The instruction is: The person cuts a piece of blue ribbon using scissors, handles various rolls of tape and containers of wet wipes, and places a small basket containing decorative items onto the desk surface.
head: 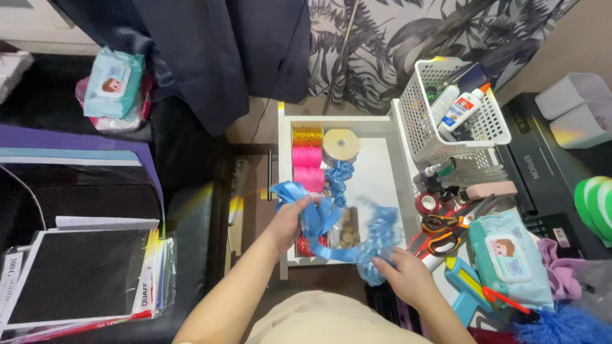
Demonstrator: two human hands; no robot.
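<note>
My left hand [288, 223] grips one end of a blue ribbon [319, 213] over an open white drawer [376, 167]. The ribbon loops across to my right hand [403, 272], which closes on its bunched other end near the drawer's front right corner. Inside the drawer lie a gold ribbon spool [307, 136], two pink spools [308, 167], a cream tape roll [341, 144], another blue ribbon curl [339, 173] and a clear bag of small brown pieces [348, 230]. A red spool [307, 245] shows under my left wrist.
A white mesh basket [489, 124] with glue bottles stands right of the drawer. Orange-handled scissors [443, 230], a wet-wipes pack [513, 258] and a black printer [542, 172] crowd the right. Papers and a black folder [80, 274] lie at the left.
</note>
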